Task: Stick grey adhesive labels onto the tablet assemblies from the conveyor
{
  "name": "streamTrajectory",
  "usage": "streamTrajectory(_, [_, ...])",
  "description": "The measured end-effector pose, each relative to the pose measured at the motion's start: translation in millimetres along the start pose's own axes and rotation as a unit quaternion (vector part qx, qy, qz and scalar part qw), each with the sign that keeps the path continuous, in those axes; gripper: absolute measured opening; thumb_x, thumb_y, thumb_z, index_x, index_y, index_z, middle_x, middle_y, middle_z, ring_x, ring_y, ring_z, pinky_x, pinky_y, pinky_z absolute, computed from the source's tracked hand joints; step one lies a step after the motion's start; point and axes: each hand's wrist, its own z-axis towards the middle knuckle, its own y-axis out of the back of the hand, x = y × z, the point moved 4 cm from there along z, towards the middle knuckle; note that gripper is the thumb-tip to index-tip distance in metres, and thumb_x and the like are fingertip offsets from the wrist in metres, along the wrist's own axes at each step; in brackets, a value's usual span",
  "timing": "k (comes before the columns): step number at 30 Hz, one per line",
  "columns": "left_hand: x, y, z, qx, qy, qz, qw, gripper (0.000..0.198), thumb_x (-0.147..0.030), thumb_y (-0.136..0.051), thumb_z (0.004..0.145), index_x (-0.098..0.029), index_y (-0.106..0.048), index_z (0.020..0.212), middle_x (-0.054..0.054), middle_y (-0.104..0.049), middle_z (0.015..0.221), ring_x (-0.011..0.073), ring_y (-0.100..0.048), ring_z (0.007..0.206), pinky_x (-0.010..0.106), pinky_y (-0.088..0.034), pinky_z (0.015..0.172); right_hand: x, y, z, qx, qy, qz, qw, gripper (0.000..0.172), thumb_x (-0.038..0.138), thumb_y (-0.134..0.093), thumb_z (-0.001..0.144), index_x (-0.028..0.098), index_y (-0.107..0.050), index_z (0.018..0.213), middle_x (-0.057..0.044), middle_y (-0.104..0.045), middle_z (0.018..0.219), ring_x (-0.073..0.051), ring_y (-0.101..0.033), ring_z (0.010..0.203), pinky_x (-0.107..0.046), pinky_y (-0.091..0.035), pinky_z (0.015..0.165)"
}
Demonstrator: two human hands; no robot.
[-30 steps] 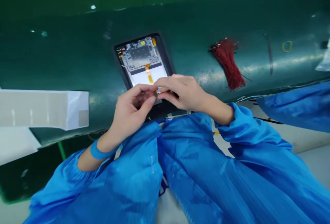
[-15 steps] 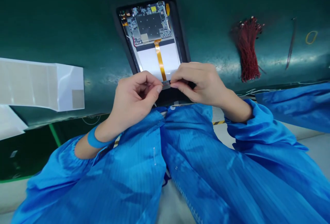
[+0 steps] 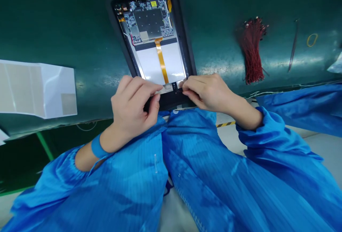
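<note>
green bench (image 3: 80,29) carrying open tablet (image 3: 149,61) | left hand (image 3: 132,105) clamping its near edge | right hand (image 3: 210,91) pinching same edge, fingers together | red wires (image 3: 251,52), white sheet (image 3: 34,88) lying either side

No legible text, label or number on the opened tablet (image 3: 156,36) or white sheets (image 3: 40,88).

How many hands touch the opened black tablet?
2. The left hand grips the opened black tablet at its near edge, left of the orange ribbon cable; the right hand, right of it. None seem hidden.
</note>
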Motion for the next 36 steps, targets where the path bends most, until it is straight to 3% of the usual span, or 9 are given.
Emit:
streamTrajectory(5, [-4, -6.8, -1, 0.000, -0.042, 0.040, 0.998, 0.027, -0.015, -0.069, 0.091, -0.024, -0.070, 0.116, 0.010, -0.069, 0.116, 0.0291, -0.059, 0.108, 0.047, -0.053, 0.086, 0, 0, 2, 0.026, 0.006, -0.008, 1.000, 0.022, 0.022, -0.046, 0.109, 0.016, -0.065, 0.101, -0.006, -0.074, 0.094, -0.018, -0.063, 0.078, -0.030, -0.034, 0.068])
streamTrajectory(11, [-6, -16.2, -5, 0.042, -0.070, 0.074, 0.994, 0.022, -0.018, -0.063, 0.096, -0.026, -0.072, 0.115, 0.009, -0.066, 0.131, 0.0300, -0.054, 0.118, 0.049, -0.050, 0.096, -1, 2, 4, 0.047, -0.001, -0.011, 0.999, 0.023, 0.020, -0.044, 0.109, 0.015, -0.065, 0.101, -0.007, -0.073, 0.095, -0.017, -0.062, 0.077, -0.030, -0.034, 0.069])
streamTrajectory(20, [-11, -34.9, -7, 0.074, -0.089, 0.107, 0.987, 0.032, -0.015, -0.059, 0.100, -0.025, -0.070, 0.128, 0.010, -0.065, 0.140, 0.0332, -0.059, 0.125, 0.052, -0.046, 0.097, 2, 2, 6, 0.076, -0.011, -0.019, 0.997, 0.025, 0.019, -0.042, 0.109, 0.015, -0.066, 0.105, -0.007, -0.072, 0.096, -0.018, -0.060, 0.078, -0.031, -0.031, 0.069])
streamTrajectory(23, [-18, -36.9, -8, 0.066, -0.128, 0.123, 0.982, 0.032, -0.011, -0.057, 0.101, -0.021, -0.069, 0.129, 0.011, -0.067, 0.138, 0.0334, -0.059, 0.128, 0.050, -0.046, 0.095, 2, 8, 5, 0.056, -0.005, -0.010, 0.998, 0.022, 0.021, -0.045, 0.108, 0.016, -0.067, 0.106, -0.008, -0.073, 0.097, -0.019, -0.062, 0.082, -0.031, -0.034, 0.070])
streamTrajectory(26, [-18, -32.0, -7, 0.069, -0.143, 0.128, 0.979, 0.031, -0.011, -0.058, 0.100, -0.018, -0.069, 0.128, 0.012, -0.068, 0.134, 0.0322, -0.058, 0.127, 0.046, -0.046, 0.093, -4, 19, 6, -0.014, -0.023, 0.000, 1.000, 0.020, 0.025, -0.049, 0.106, 0.018, -0.067, 0.110, -0.009, -0.073, 0.102, -0.021, -0.065, 0.088, -0.032, -0.039, 0.072])
streamTrajectory(29, [1, -12.4, 3, 0.034, -0.119, 0.116, 0.986, 0.033, -0.011, -0.057, 0.098, -0.024, -0.069, 0.126, 0.010, -0.067, 0.130, 0.0298, -0.058, 0.122, 0.045, -0.045, 0.093, -14, 23, 7, -0.106, -0.052, 0.019, 0.993, 0.021, 0.030, -0.050, 0.105, 0.020, -0.067, 0.113, -0.009, -0.071, 0.102, -0.023, -0.065, 0.091, -0.034, -0.045, 0.075])
streamTrajectory(31, [28, 6.4, 18, -0.014, -0.080, 0.136, 0.987, 0.029, -0.014, -0.059, 0.097, -0.024, -0.070, 0.122, 0.009, -0.065, 0.124, 0.0277, -0.058, 0.117, 0.045, -0.043, 0.092, -22, 19, 9, -0.161, -0.060, 0.032, 0.985, 0.022, 0.032, -0.050, 0.105, 0.022, -0.067, 0.115, -0.009, -0.071, 0.102, -0.023, -0.064, 0.092, -0.036, -0.048, 0.076])
streamTrajectory(34, [86, 24.1, 55, -0.031, 0.047, 0.223, 0.973, 0.016, -0.027, -0.071, 0.094, -0.019, -0.072, 0.108, 0.008, -0.065, 0.108, 0.0249, -0.055, 0.104, 0.045, -0.039, 0.091, -33, 5, 12, -0.227, -0.058, 0.041, 0.971, 0.025, 0.033, -0.045, 0.107, 0.023, -0.066, 0.116, -0.011, -0.072, 0.104, -0.023, -0.064, 0.093, -0.037, -0.049, 0.075])
streamTrajectory(36, [120, 23.8, 81, 0.003, 0.144, 0.278, 0.950, 0.018, -0.033, -0.078, 0.090, -0.018, -0.071, 0.098, 0.004, -0.064, 0.095, 0.0227, -0.052, 0.096, 0.047, -0.036, 0.093, -39, -4, 13, -0.252, -0.058, 0.042, 0.965, 0.027, 0.034, -0.042, 0.108, 0.023, -0.066, 0.114, -0.012, -0.072, 0.103, -0.024, -0.065, 0.093, -0.038, -0.050, 0.075])
